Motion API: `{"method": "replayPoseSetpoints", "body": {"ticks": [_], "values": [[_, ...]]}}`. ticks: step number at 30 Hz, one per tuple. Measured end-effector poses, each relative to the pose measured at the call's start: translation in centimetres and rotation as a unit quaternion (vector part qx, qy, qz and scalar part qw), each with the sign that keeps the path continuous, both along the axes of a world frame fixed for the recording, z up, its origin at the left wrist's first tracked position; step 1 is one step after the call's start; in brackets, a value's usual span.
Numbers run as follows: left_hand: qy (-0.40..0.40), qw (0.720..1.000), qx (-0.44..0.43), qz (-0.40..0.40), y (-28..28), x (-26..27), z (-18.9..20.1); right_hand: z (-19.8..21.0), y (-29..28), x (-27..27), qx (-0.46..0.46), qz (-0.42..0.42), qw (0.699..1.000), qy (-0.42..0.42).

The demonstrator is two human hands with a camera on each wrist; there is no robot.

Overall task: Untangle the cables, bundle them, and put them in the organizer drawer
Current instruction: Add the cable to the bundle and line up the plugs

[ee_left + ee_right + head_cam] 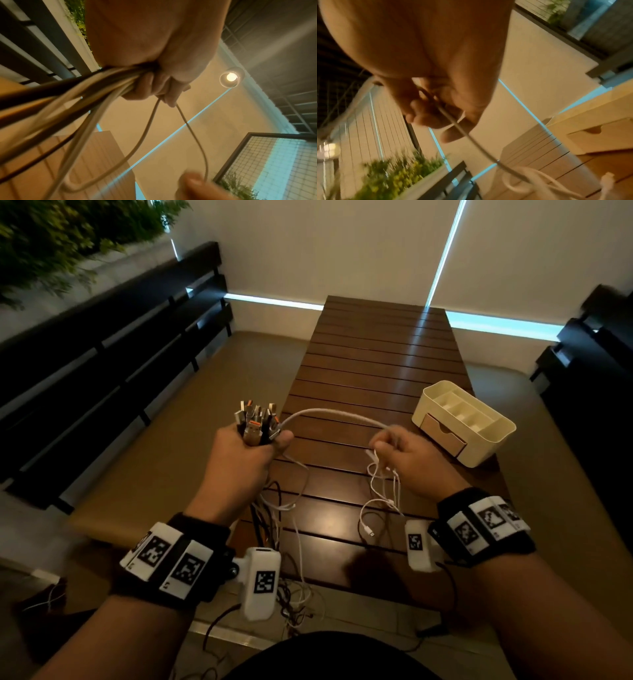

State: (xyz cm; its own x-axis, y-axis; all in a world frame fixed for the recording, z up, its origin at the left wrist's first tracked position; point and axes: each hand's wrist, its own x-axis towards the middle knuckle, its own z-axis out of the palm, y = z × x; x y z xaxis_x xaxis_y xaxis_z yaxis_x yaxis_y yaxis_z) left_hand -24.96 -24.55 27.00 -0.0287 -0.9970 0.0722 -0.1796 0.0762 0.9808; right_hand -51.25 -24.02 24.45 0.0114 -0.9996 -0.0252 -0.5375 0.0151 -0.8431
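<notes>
My left hand grips a bunch of cables with their USB plugs sticking up out of the fist; black and white cords hang below it over the table's near edge. In the left wrist view the same cords leave the curled fingers. A white cable arcs from that fist to my right hand, which pinches it, with thin white loops dangling beneath. The right wrist view shows the cable running between thumb and fingers. The cream organizer stands at the right, its drawer closed.
A dark slatted wooden table stretches ahead. A black slatted bench runs along the left, another dark piece of furniture stands at the right. Green plants fill the upper left corner. Loose cords hang near my lap.
</notes>
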Motion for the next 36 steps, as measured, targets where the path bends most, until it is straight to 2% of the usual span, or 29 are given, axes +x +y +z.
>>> {"method": "replayPoseSetpoints", "body": {"ticks": [3, 4, 5, 7, 9, 12, 16, 19, 22, 25, 28, 31, 34, 36], "values": [[-0.02, 0.999, 0.024, 0.032, -0.1, 0.6, -1.4, 1.9, 0.2, 0.1, -0.029, 0.018, 0.976, -0.217], [-0.027, 0.998, 0.032, 0.037, -0.1, 0.7, -1.7, 2.4, 0.2, 0.1, -0.037, 0.017, 0.966, -0.256], [-0.032, 0.998, 0.038, 0.039, 0.0, 0.8, -1.9, 2.7, 0.2, 0.1, -0.053, 0.016, 0.966, -0.254], [-0.036, 0.998, 0.04, 0.037, 0.1, 0.9, -2.1, 2.9, 0.3, 0.2, -0.107, 0.005, 0.988, -0.114], [-0.036, 0.998, 0.023, 0.042, 0.4, 0.9, -1.8, 2.6, 0.2, 0.5, -0.148, 0.013, 0.988, 0.032], [-0.045, 0.997, -0.025, 0.05, 1.1, 0.3, -0.6, 2.2, 0.4, 1.4, -0.149, 0.079, 0.977, 0.129], [-0.014, 0.994, -0.064, 0.087, 1.9, -0.8, 0.9, 1.5, 0.4, 2.6, -0.072, 0.166, 0.951, 0.25], [0.004, 0.997, -0.066, 0.041, 2.1, -0.7, 0.9, 1.4, 0.5, 2.9, -0.081, 0.175, 0.952, 0.238], [-0.033, 0.996, -0.053, -0.068, 2.5, -1.2, 0.6, 2.1, 0.9, 3.6, -0.156, 0.195, 0.951, 0.184], [-0.036, 0.988, -0.024, -0.15, 2.4, -2.1, 0.4, 3.2, 1.0, 4.3, -0.229, 0.194, 0.942, 0.151], [-0.075, 0.981, -0.036, -0.173, 2.3, -2.4, 0.6, 3.6, 1.0, 4.7, -0.262, 0.188, 0.937, 0.137], [-0.069, 0.987, -0.062, -0.134, 2.3, -2.1, 1.2, 2.9, 1.3, 4.5, -0.176, 0.164, 0.964, 0.113], [0.06, 0.996, -0.042, -0.048, 1.4, -0.8, 1.9, 1.3, 1.5, 3.2, -0.047, 0.108, 0.988, 0.099], [0.108, 0.993, -0.045, -0.016, 0.8, 0.3, 2.0, 0.0, 1.8, 2.2, 0.0, 0.079, 0.993, 0.092]]}}
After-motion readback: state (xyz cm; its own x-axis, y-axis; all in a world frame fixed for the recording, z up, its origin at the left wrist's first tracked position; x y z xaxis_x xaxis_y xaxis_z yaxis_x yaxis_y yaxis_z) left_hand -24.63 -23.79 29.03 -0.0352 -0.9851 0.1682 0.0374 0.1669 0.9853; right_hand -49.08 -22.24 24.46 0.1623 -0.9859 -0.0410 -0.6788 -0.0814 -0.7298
